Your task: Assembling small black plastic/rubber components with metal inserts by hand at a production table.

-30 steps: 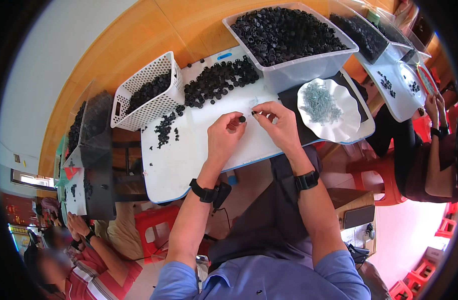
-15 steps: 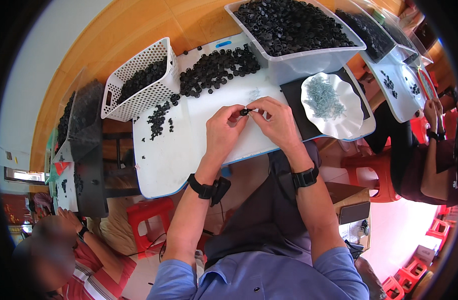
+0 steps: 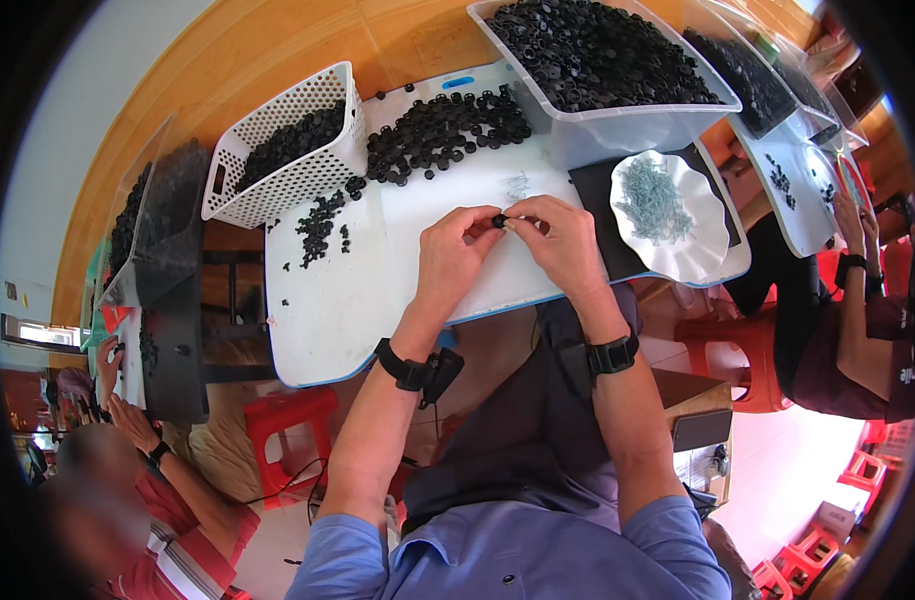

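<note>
My left hand (image 3: 455,252) pinches a small round black plastic part (image 3: 499,221) between thumb and fingertips, above the front of the white table (image 3: 327,335). My right hand (image 3: 559,240) meets it from the other side, thumb and forefinger closed at the same part; whether a tiny piece sits between them is too small to tell. Just beyond the hands lie a few thin, pale, spring-like pieces (image 3: 517,186). To the right, a white scalloped dish (image 3: 705,250) holds a heap of such pieces (image 3: 657,203), on a black mat (image 3: 595,205).
Loose black round parts (image 3: 442,135) spread across the table's back, with smaller black pieces (image 3: 319,225) at left. Behind stand a white perforated basket (image 3: 322,165) and a clear bin (image 3: 617,135), both full of black parts. Co-workers sit at either side; a red stool (image 3: 277,415) stands left.
The view has shifted slightly. My two hands stay together at the small black part, with only small finger movement. At lower left, a co-worker's second hand has come into view.
</note>
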`<action>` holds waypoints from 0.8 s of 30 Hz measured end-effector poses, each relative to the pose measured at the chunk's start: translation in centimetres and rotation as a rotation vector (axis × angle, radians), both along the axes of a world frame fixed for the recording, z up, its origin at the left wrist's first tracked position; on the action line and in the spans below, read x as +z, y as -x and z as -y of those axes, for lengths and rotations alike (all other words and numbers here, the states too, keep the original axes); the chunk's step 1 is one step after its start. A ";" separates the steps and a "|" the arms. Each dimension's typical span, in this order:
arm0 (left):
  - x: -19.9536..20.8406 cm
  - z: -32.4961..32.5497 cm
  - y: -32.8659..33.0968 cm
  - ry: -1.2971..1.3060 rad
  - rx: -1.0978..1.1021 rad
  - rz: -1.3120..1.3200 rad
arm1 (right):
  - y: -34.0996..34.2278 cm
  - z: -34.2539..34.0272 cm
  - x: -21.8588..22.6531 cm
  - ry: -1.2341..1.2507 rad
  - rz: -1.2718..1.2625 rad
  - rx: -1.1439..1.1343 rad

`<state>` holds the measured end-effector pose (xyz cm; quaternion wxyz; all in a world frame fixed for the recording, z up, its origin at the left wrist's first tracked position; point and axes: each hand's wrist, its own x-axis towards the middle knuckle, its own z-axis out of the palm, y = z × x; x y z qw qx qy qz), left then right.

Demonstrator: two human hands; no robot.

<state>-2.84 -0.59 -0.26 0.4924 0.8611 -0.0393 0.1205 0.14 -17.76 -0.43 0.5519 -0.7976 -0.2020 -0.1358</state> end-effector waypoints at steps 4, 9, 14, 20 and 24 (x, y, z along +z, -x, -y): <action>-0.1 -0.1 0.1 0.070 -0.012 -0.051 | 0.0 0.1 0.2 -0.021 -0.042 0.001; 0.1 -0.1 0.1 0.108 -0.008 -0.101 | 0.0 0.2 0.2 -0.034 -0.050 0.010; 0.2 0.1 0.1 0.129 -0.014 -0.097 | 0.0 0.3 0.4 -0.027 -0.070 0.013; -0.2 -0.1 0.1 0.090 -0.024 -0.067 | 0.0 0.1 0.3 -0.030 -0.034 0.034; -0.2 0.0 0.1 0.066 -0.030 -0.043 | 0.0 0.1 0.2 -0.018 0.003 0.031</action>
